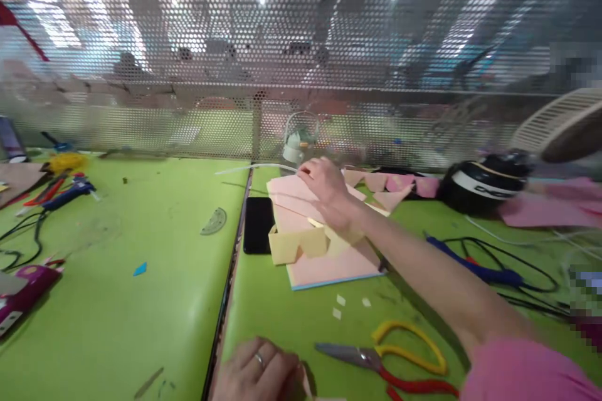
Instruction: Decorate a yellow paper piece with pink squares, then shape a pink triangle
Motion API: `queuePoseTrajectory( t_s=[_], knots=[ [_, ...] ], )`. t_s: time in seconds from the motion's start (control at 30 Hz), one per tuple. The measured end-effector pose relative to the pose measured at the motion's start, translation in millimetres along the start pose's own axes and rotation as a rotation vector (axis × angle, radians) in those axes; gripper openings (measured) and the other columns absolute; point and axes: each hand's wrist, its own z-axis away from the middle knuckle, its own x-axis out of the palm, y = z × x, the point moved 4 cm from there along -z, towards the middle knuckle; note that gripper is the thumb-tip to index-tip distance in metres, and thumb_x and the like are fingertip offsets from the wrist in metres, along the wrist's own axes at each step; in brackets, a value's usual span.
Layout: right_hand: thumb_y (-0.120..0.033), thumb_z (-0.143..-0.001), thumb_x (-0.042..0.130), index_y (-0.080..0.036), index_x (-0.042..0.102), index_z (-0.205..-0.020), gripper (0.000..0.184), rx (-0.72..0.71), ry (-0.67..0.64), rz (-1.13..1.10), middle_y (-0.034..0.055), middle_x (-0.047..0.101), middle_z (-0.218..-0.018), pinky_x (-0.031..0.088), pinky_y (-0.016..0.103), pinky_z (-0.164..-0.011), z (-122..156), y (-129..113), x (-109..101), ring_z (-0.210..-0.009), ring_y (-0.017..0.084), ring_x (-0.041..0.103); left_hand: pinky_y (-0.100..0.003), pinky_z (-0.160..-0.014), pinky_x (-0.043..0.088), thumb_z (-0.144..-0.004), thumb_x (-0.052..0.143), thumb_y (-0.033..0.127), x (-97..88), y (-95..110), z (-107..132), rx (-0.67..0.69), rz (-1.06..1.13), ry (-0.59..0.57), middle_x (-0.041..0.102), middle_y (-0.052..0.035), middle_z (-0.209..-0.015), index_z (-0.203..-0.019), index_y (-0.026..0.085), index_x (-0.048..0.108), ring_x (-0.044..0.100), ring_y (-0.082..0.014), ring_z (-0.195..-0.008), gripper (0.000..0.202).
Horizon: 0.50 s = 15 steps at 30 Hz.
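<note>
Grey perforated metal screen (188, 19) across the far side; the shapes behind it are broken up by the holes and blurred. Two-part green tabletop (164, 319), cut off by the frame on both sides. Black-bodied fan with a pale slatted grille (486, 188), far right, its head cropped by the edge. Pink paper stack with a blue bottom sheet (338, 266), near the middle of the table, its upper part overlain by the bare right hand (327, 185). That hand's fingers bend down near the stack's far edge, their tips hidden (whether they grip paper, or the thin white strip (258, 166) running up to them, cannot be told). Bare left hand with a silver ring (263, 366), at the bottom edge and cropped there, its fingers curled beside a pale paper piece (306, 382); most of that piece is out of sight, and a grip on it cannot be confirmed. Metal scissors with yellow and red handles (360, 357), right of the left hand, the red loop cut off below. Black rectangular phone (258, 225), its right edge partly covered by a notched yellow paper strip (285, 247)
</note>
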Motion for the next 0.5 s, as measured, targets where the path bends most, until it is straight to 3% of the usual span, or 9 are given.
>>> queuePoseTrajectory(
  t_s=[0.1, 0.2, 0.37, 0.5],
  knots=[
    [-0.032, -0.090, 0.061, -0.019, 0.070, -0.084, 0.017, 0.079, 0.097, -0.147, 0.0068, 0.071, -0.091, 0.048, 0.039, -0.090, 52.8, 31.7, -33.2, -0.097, 0.023, 0.062, -0.026, -0.059, 0.050, -0.098, 0.046, 0.021, -8.8, -2.6, -0.1, -0.037, 0.039, -0.075, 0.068, -0.0016, -0.072, -0.094, 0.021, 0.061, 0.064, -0.0146, -0.063, 0.016],
    [-0.043, -0.086, 0.061, -0.021, 0.070, -0.084, 0.023, 0.199, 0.188, -0.327, 0.0047, 0.072, -0.085, 0.050, 0.035, -0.075, 99.0, 65.0, -50.5, -0.082, 0.021, 0.064, -0.026, -0.061, 0.050, -0.100, 0.041, 0.023, -15.4, -2.8, 1.0, -0.091, 0.071, -0.102, 0.069, -0.0030, -0.076, -0.095, 0.021, 0.063, 0.064, -0.0152, -0.067, 0.023],
    [-0.057, -0.079, 0.066, -0.021, 0.070, -0.087, 0.038, 0.424, 0.365, -0.595, 0.0031, 0.073, -0.083, 0.051, 0.031, -0.070, 155.3, 120.0, -61.0, -0.077, 0.019, 0.065, -0.025, -0.062, 0.051, -0.100, 0.043, 0.023, -18.2, -2.6, 0.5, -0.086, 0.049, -0.140, 0.070, -0.0030, -0.080, -0.096, 0.022, 0.064, 0.066, -0.0152, -0.069, 0.022],
    [-0.046, -0.087, 0.065, -0.016, 0.067, -0.096, 0.031, 0.609, 0.495, -0.713, 0.0036, 0.069, -0.092, 0.054, 0.032, -0.071, 181.1, 159.0, -59.1, -0.079, 0.016, 0.065, -0.024, -0.062, 0.052, -0.099, 0.043, 0.022, -20.0, -4.3, -1.6, -0.069, 0.021, -0.164, 0.071, -0.0030, -0.081, -0.096, 0.022, 0.064, 0.067, -0.0150, -0.071, 0.021]
  ],
)
